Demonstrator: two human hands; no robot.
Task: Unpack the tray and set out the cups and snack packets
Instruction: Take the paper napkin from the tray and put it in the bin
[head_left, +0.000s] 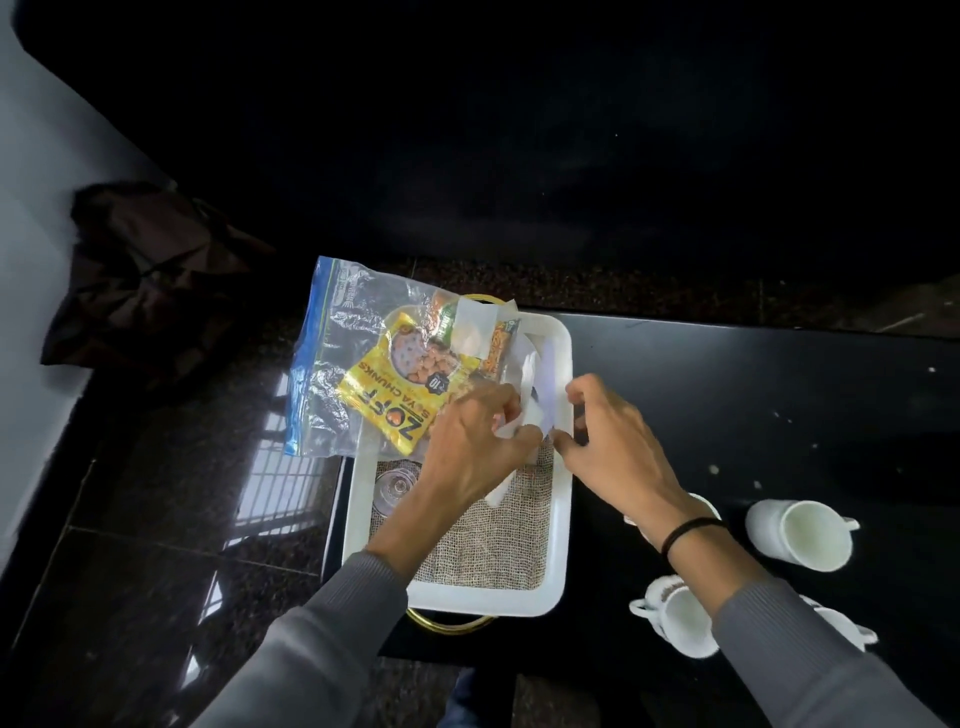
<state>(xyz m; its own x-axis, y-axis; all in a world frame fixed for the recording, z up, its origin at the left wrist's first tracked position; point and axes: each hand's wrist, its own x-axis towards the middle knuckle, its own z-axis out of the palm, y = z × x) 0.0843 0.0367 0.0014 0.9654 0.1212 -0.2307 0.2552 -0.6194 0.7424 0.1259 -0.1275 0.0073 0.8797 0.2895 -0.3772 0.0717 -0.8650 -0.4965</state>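
A white tray (560, 525) with a burlap liner sits on a black table. A clear zip bag (332, 358) with a blue edge lies over the tray's far left corner, holding a yellow soya chunks packet (395, 389) and other snack packets. My left hand (467, 447) and my right hand (608, 431) meet over the tray's middle, both pinching a white folded paper or packet (535, 410). White cups lie on the table to the right: one (800, 535) on its side, another (675, 613) beside my right forearm, others partly hidden by my arm.
A small glass object (395, 488) lies in the tray under my left wrist. A dark cloth bag (150, 275) slumps on the floor at far left. The table (753, 395) stretches right of the tray; polished dark floor lies to the left.
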